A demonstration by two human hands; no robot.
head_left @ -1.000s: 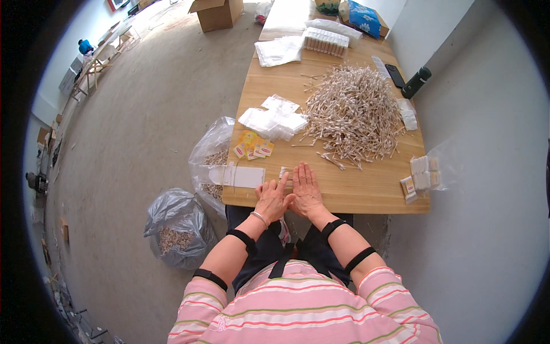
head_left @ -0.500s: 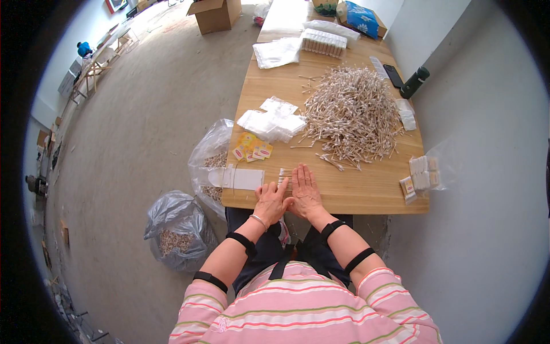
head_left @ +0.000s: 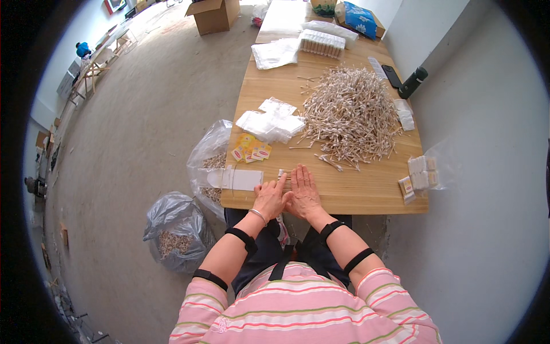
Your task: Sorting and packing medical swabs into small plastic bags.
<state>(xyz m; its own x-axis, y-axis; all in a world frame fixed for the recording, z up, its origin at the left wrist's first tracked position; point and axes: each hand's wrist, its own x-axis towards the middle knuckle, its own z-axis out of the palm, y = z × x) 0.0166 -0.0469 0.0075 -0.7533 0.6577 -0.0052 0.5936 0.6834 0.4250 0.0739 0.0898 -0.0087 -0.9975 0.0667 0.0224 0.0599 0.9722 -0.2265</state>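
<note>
My right hand [head_left: 304,195] lies flat, fingers straight and nearly together; my left hand [head_left: 269,196] reaches its index finger onto a small row of cotton swabs [head_left: 285,174], and whether it pinches anything I cannot tell. The row sits at my twelve o'clock on the wooden surface [head_left: 355,192], sticks running nine to three. I'd expect them almost weightless, stiff but easily snapped, soft at the tips and apt to roll; I'd hold them mid-stick, squeezed together from six and twelve. From the row, a white card [head_left: 246,179] lies at nine, the big swab pile [head_left: 349,114] between one and two.
</note>
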